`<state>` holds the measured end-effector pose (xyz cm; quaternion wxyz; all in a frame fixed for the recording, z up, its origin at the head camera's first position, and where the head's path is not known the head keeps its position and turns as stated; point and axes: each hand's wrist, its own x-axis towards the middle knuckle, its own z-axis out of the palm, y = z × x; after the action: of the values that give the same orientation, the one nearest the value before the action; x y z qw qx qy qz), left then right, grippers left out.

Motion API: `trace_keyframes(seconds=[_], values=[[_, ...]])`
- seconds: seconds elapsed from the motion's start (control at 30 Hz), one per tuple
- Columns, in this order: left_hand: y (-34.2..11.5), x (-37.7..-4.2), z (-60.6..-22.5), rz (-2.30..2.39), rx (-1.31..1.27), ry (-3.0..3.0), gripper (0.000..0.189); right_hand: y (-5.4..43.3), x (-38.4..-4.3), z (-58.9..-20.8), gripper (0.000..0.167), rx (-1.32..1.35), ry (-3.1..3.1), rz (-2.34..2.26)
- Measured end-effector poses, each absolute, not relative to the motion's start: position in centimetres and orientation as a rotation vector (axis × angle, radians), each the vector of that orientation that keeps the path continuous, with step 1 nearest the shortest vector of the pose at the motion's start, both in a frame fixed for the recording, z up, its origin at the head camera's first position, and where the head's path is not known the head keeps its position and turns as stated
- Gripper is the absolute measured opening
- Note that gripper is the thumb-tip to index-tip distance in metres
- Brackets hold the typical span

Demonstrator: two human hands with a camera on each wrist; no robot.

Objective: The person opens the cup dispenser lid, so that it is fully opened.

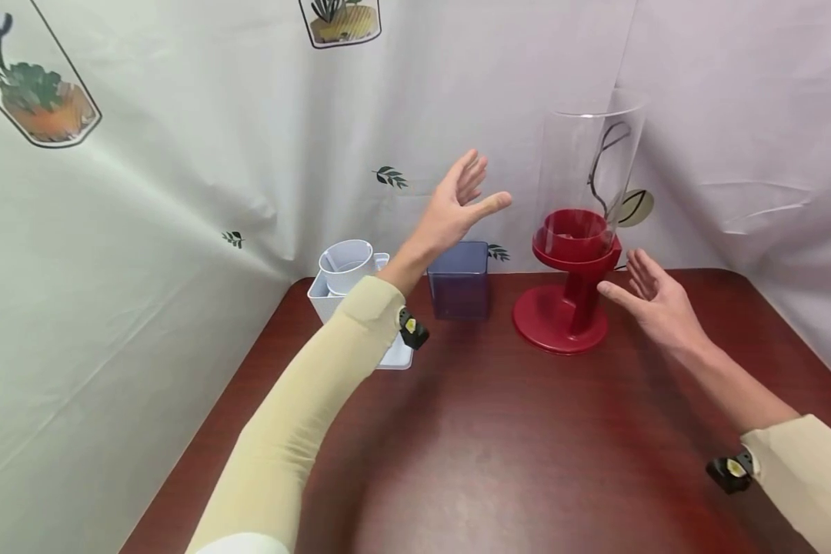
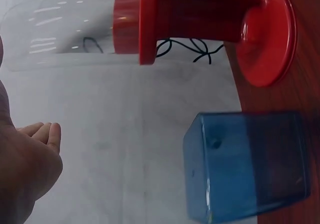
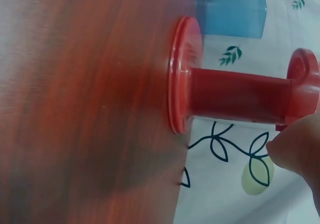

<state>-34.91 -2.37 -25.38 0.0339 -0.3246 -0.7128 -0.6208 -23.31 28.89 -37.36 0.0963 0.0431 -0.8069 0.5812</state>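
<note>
A red stand point(image 1: 557, 319) with a round base is at the back right of the table, and a tall clear cylinder point(image 1: 564, 165) rises upright from its red cup-shaped top. My left hand point(image 1: 457, 201) is raised in the air left of the cylinder, fingers extended and thumb apart, holding nothing. Just right of the stand is my right hand point(image 1: 659, 304), its fingers extended and its thumb pointing toward the post. In the right wrist view, the thumb point(image 3: 295, 146) appears near the stand's upper part; whether they touch I cannot tell.
A translucent blue bin point(image 1: 459, 288) stands left of the stand. Farther left, partly behind my left forearm, are a white container point(image 1: 322, 302) and a white cup point(image 1: 347, 261). The dark red table point(image 1: 498, 462) meets a printed white cloth point(image 1: 402, 100) behind.
</note>
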Motion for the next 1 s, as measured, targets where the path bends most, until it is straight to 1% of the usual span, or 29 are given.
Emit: trace_keyframes(seconds=[0.2,0.37,0.6,1.0], values=[[-0.6,-35.3,-26.4,-1.882,-0.947,-2.236,0.102,29.2,-24.8,-36.6,0.089,0.158,-2.295,1.771],[1.0,-35.5,-27.4,-1.832,-0.907,-2.33,0.108,29.8,-25.9,-35.7,0.089,0.141,-2.369,1.695],[3.1,-35.7,-28.2,-1.821,-0.859,-2.382,0.112,29.7,-27.2,-35.1,0.098,0.126,-2.438,1.695],[6.2,-35.8,-28.9,-1.846,-0.85,-2.393,0.111,29.7,-28.8,-34.5,0.104,0.131,-2.521,1.674]])
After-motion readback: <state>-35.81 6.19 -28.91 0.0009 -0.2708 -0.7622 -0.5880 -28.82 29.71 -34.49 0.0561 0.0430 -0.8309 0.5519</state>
